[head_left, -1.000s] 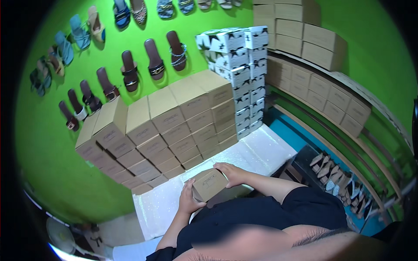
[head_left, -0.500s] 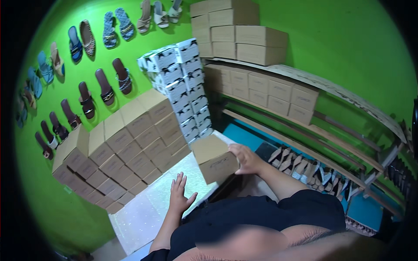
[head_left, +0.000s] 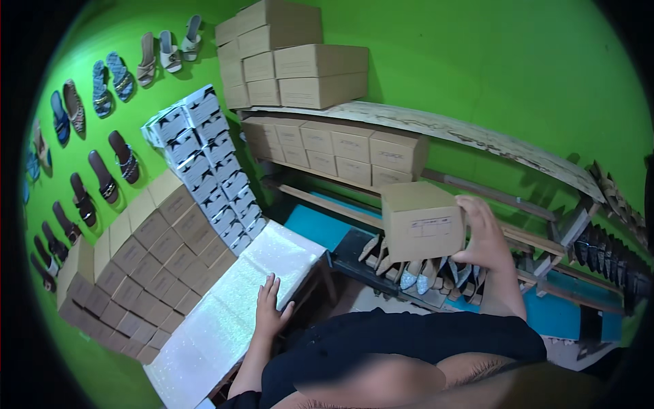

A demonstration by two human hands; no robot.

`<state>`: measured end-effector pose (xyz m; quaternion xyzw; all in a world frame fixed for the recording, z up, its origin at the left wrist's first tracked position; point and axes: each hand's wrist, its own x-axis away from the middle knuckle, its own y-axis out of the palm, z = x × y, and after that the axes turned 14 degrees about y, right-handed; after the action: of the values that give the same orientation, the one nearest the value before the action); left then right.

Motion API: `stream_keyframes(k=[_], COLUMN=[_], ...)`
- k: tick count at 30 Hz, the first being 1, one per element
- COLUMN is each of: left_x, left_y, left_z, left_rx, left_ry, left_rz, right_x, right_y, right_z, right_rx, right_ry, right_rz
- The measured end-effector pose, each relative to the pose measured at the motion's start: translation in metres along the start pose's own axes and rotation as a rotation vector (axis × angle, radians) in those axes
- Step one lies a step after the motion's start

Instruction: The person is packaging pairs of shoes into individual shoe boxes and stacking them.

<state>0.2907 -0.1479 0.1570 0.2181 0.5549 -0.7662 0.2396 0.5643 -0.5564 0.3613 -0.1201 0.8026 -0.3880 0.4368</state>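
Observation:
A closed brown cardboard box [head_left: 424,228] is held up in front of the shelves at the right. My right hand [head_left: 481,233] grips it by its right end, fingers over the upper edge and thumb lower down. My left hand [head_left: 271,310] has its fingers stretched out and holds nothing. It is at the near edge of the white glittery table [head_left: 255,279]; whether it touches the surface I cannot tell. Behind the held box, part of the shoe row and shelf rail is hidden.
Brown boxes [head_left: 146,255] are stacked along the table's far side, beside a tall stack of white patterned boxes [head_left: 204,163]. A wooden shelf [head_left: 436,126] bears more boxes. Shoes [head_left: 422,276] line the low rack, and sandals [head_left: 102,88] hang on the green wall.
My right hand has carried the box rightward, away from the table toward the shelves. The view has turned right. My left hand stays open near the table.

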Motion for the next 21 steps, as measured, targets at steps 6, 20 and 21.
stream_keyframes(k=[6, 20, 21], left_x=[-0.035, -0.062, -0.061], left_y=[0.02, 0.049, 0.049], left_z=[0.019, 0.025, 0.024], left_rx=[0.002, 0.045, 0.032], left_ry=[0.098, 0.174, 0.153], left_rz=[-0.114, -0.218, -0.228], right_x=[0.013, -0.031, -0.031], right_y=[-0.021, 0.132, 0.138], right_z=[0.041, 0.2, 0.203], right_rx=[0.192, 0.272, 0.269], right_ry=[0.125, 0.064, 0.063], right_rz=[0.221, 0.395, 0.378])
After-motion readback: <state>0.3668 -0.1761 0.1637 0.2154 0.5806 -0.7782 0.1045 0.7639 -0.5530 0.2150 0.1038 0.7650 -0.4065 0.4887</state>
